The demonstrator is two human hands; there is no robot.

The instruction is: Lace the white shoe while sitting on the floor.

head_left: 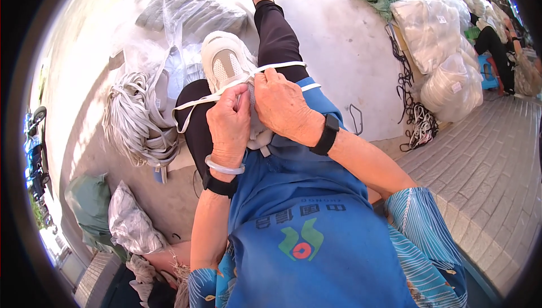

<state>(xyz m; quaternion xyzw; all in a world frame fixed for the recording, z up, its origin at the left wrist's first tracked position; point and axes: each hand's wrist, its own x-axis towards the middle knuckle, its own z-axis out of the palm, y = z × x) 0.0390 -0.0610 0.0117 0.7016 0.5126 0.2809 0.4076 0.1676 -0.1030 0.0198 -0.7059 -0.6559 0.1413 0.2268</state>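
And here I have the left hand (228,124) closed up, thumb and fingers pinching the white lace (291,64); right beside it, my right hand (287,108) curls tight on the lace too! The shoe (212,47) sits over the lap, toe pointing away, just beyond both hands. Lace ends trail to either side, and a pale bundle (129,119) sits near the left knee (195,130).

The left hand (228,117) and right hand (287,105) hide the near part of the beige shoe (224,62), their curled fingers covering stretches of white lace (195,103). The near edge cuts off the blue apron (344,246). Another person (492,45), far right, is blurred; a blue vehicle (34,145), far left, is too small to make out.
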